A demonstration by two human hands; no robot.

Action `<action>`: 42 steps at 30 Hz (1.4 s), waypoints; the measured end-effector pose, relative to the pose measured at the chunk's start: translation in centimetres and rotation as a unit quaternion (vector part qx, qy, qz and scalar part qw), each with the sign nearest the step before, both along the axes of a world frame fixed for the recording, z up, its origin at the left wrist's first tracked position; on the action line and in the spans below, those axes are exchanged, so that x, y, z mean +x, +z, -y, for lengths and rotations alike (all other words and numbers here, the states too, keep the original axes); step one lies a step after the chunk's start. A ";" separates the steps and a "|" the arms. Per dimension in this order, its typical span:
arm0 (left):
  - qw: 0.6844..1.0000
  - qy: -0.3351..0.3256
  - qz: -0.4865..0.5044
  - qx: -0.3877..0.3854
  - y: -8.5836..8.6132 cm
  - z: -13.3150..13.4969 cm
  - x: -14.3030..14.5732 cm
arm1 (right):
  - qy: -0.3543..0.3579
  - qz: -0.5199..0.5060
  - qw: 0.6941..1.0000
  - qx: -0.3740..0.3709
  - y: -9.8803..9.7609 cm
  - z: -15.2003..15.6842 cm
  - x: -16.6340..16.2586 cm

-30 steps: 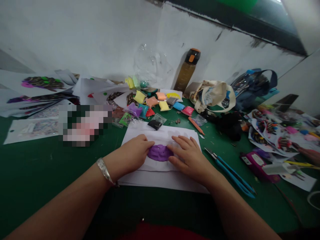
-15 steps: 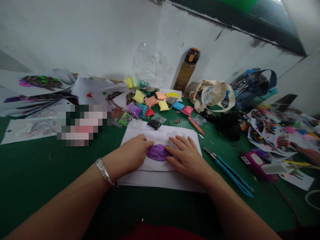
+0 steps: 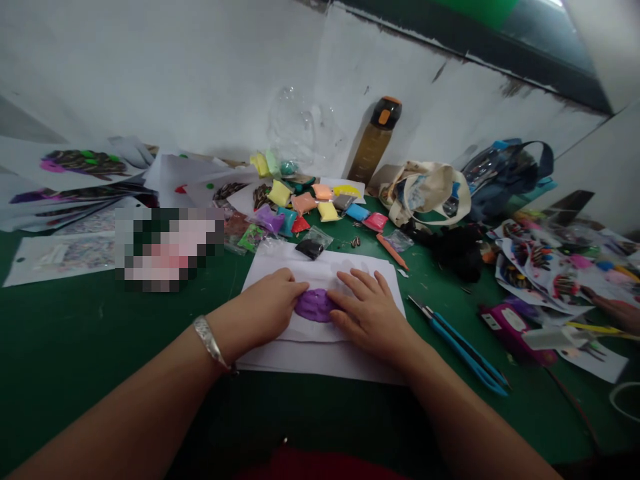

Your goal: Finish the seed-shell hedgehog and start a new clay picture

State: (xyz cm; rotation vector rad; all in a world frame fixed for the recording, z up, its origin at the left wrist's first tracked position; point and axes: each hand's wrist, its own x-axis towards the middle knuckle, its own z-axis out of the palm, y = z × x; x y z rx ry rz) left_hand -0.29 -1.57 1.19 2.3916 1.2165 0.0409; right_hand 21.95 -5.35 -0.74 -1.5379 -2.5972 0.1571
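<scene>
A flattened purple lump of modelling clay (image 3: 314, 305) lies on a stack of white paper (image 3: 320, 357). At its left edge my left hand (image 3: 267, 303) rests on the paper, its fingers curled in and the thumb side touching the clay. Whatever those fingers may hold is hidden beneath them. My right hand (image 3: 373, 313) is open, its fingers spread over the paper, and the nearest fingertips press on the clay's right side. Beyond the clay sits a small bag of black clay (image 3: 311, 249).
Several coloured clay packets (image 3: 304, 203) lie behind the paper. A brown bottle (image 3: 375, 141) leans at the wall beside a cloth bag (image 3: 425, 190). Blue-handled tweezers (image 3: 467, 353) and an orange tool (image 3: 393, 251) lie to the right. Another person's hand (image 3: 613, 310) is at far right.
My right hand's fingertips have shifted slightly to the left on the clay. My left hand stays in about the same place.
</scene>
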 end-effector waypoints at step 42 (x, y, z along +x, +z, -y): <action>1.000 -0.012 0.002 0.013 -0.4 0.0 -0.1 | -0.019 -0.001 1.000 -0.009 -0.1 -0.1 -1.3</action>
